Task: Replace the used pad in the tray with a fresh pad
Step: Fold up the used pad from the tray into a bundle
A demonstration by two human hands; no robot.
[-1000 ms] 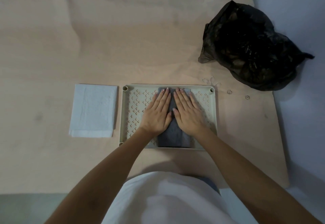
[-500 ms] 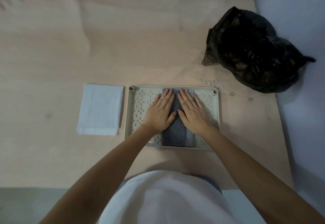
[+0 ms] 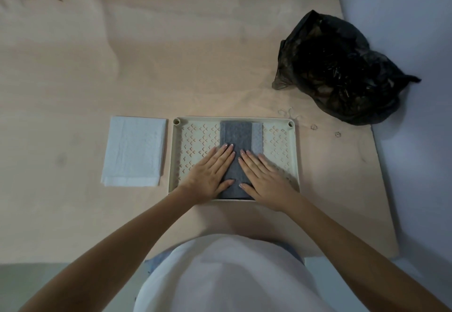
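a: head view. the tray (image 3: 175,165) sits on the tan board (image 3: 171,54). the folded grey used pad (image 3: 236,133) lies down the tray's middle, a paler strip showing along its right edge.

b: hands?

a: left hand (image 3: 210,173) and right hand (image 3: 263,177) rest flat on the pad's near half, fingers straight and close together, gripping nothing.

b: the fresh pad?

a: fresh pad (image 3: 134,151) lies folded just left of the tray, untouched. a black bag (image 3: 342,67) stands well apart at far right.

b: handling?

a: judged light, soft and limp; it would likely sag and unfold if lifted by one corner. better pinched at the near edge through all layers, both hands.
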